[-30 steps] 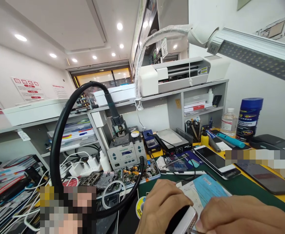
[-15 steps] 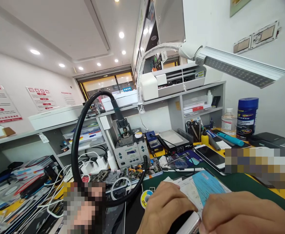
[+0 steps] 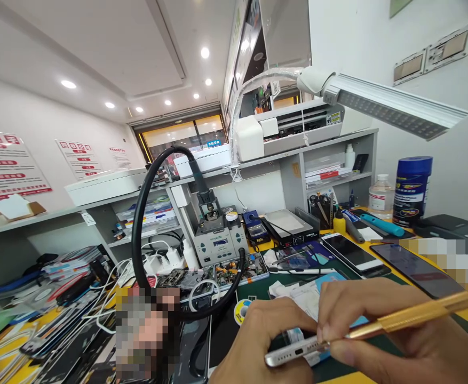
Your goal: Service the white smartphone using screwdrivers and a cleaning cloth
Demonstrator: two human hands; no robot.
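Observation:
My left hand is closed around a smartphone, low in the head view. The phone's silver bottom edge faces me, showing the charging port and speaker holes; most of its body is hidden by my hand. My right hand grips a gold-coloured screwdriver slanting up to the right. The screwdriver's tip end is at the right part of the phone's bottom edge, beside the port. Right fingertips touch or nearly touch that edge, and the exact contact is hidden. Behind the hands lie crumpled white papers and a blue sheet.
A hot-air station with a looping black hose stands to the left. A solder spool lies beside my left hand. Phones rest on the green mat's right side. A lamp hangs above.
The gold screwdriver has come into view in my right hand, set against the phone's edge. The phone has turned so its port edge faces me. The camera view has shifted slightly.

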